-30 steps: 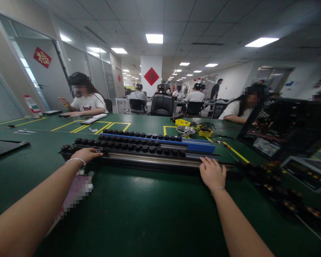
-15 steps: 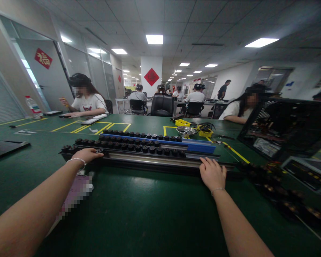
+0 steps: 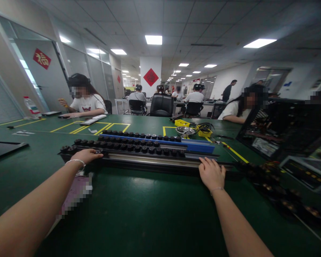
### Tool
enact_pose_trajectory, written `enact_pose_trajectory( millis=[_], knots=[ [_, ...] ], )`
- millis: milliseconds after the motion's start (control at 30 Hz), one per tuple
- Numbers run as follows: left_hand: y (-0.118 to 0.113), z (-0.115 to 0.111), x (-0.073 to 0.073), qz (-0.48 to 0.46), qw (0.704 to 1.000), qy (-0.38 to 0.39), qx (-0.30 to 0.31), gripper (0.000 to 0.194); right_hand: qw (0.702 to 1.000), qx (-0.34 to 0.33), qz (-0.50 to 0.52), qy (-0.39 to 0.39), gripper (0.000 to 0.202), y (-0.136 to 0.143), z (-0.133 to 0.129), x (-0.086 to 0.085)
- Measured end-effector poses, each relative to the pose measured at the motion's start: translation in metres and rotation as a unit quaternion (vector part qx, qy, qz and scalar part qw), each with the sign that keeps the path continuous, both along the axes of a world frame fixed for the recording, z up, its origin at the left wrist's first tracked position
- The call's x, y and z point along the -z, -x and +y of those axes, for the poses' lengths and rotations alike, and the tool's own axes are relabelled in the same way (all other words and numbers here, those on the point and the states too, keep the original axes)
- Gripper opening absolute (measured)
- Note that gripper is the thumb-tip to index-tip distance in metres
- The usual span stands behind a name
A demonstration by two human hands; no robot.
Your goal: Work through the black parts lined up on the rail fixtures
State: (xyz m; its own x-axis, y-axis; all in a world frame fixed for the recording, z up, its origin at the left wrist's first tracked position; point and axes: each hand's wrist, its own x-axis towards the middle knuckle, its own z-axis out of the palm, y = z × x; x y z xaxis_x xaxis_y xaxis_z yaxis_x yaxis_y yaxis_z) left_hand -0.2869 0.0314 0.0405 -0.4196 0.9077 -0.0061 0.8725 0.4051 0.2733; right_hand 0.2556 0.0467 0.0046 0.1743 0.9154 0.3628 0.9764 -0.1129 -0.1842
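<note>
A long black rail [image 3: 149, 161] with a shiny metal channel lies crosswise in front of me. Black round knob-like parts sit along its left end. My left hand [image 3: 86, 157] is at that end, with thumb and fingertips closed on a black round part [image 3: 99, 151] in the channel. Farther right, my right hand [image 3: 212, 173] rests over the rail with fingers stretched out and slightly apart. Just behind are a second row of black round parts [image 3: 130, 147] and a blue rail [image 3: 199, 146] carrying more of them.
Loose black parts [image 3: 280, 192] are strewn at the right, by a metal box [image 3: 307, 173] and an open computer case [image 3: 280, 125]. A metal bowl [image 3: 185, 131] and yellow trays [image 3: 182, 123] stand behind. A purple sheet [image 3: 76, 191] lies under my left forearm. People sit across the green table [image 3: 144, 214].
Both hands keep their places on the rail. The whole view has shifted very slightly, and a person walking in the background has moved a little to the right.
</note>
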Motion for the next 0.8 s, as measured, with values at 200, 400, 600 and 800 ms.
enact_pose_trajectory(
  millis=[200, 400, 600, 800],
  knots=[
    [-0.0042, -0.0021, -0.0032, -0.004, 1.0, 0.004, -0.006, 0.061, 1.0, 0.001, -0.003, 0.016, 0.047, 0.0005, -0.0011, -0.0023],
    [-0.0038, -0.0004, -0.0023, 0.001, 1.0, 0.015, -0.003, 0.064, 1.0, -0.002, -0.001, 0.014, 0.047, 0.0007, -0.0011, -0.0023],
    [-0.0041, 0.0019, 0.0021, -0.009, 1.0, 0.012, 0.003, 0.057, 1.0, 0.0, 0.001, -0.011, 0.046, 0.0009, -0.0002, 0.0008],
    [-0.0091, -0.0005, 0.0006, 0.007, 1.0, 0.017, -0.002, 0.059, 1.0, -0.002, -0.001, -0.009, 0.045, 0.0007, -0.0001, 0.0005]
  ],
)
